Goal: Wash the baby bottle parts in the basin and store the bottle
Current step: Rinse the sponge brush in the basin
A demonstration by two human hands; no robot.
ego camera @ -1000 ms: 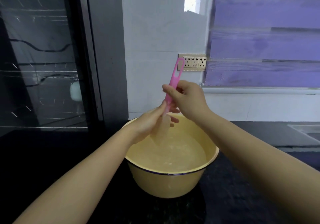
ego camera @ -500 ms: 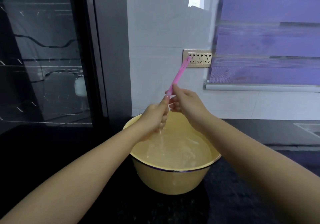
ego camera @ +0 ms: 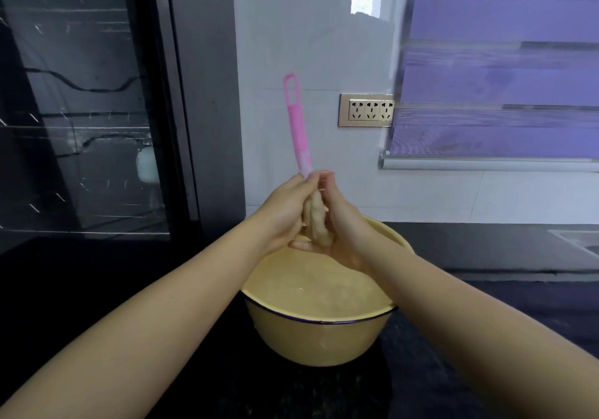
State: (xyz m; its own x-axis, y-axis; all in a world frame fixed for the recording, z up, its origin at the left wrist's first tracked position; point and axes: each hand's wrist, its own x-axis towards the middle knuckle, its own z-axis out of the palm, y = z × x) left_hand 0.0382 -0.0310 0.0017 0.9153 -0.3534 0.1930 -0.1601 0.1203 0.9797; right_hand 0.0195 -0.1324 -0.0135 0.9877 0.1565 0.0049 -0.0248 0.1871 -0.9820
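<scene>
We hold the pink brush (ego camera: 296,120) upright between both hands, above the far rim of the yellow basin (ego camera: 321,341). Its looped handle end points up in front of the white tiled wall (ego camera: 291,29). The left hand (ego camera: 282,211) is curled round the bottom of the handle, and its fingertips pinch the pink stem where it comes out of the fist. The right hand (ego camera: 346,230) presses in from the other side, with its fingers reaching up to meet the left fingertips and its thumb crossing underneath. We cannot tell whether it really grips the brush or only leans against it. Something pale and lumpy sits between the palms (the brush's head, or curled fingers, we cannot say). The basin stands on the dark counter (ego camera: 97,289) and holds cloudy water (ego camera: 311,292). A glass door (ego camera: 81,110) is at the left. At the right are a gold socket plate (ego camera: 366,110) and a purple blind (ego camera: 499,62).
</scene>
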